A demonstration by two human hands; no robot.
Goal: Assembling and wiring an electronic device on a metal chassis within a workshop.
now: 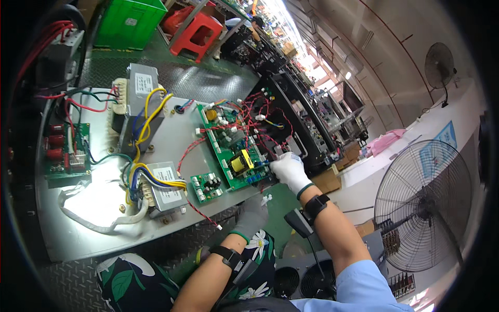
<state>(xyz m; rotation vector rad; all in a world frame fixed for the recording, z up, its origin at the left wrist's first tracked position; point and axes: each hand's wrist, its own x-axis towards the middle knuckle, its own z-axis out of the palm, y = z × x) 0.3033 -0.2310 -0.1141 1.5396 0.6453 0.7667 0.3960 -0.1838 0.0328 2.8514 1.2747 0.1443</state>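
Note:
My right hand (pixel 291 173), in a white glove, is at the right edge of a large green circuit board (pixel 222 151). Its fingers are closed near small blue parts there, and what they hold is hidden. Lower down, my left hand (pixel 251 214), in a greyish glove and shaded, is closed by a small white plug connector (pixel 266 199). A red wire runs down toward that connector. On the board sit a yellow-wrapped transformer (pixel 241 164) and several white sockets with red twisted wires. A smaller green board (pixel 206 187) lies to its left.
The boards rest on a metal plate (pixel 104 236) with two large transformers (pixel 140 96) (pixel 167 187). A loose red lead (pixel 205 214) hangs at the plate's near edge. A black cabinet (pixel 291 109) stands beyond. A large fan (pixel 423 205) is at right, a red stool (pixel 199 35) behind.

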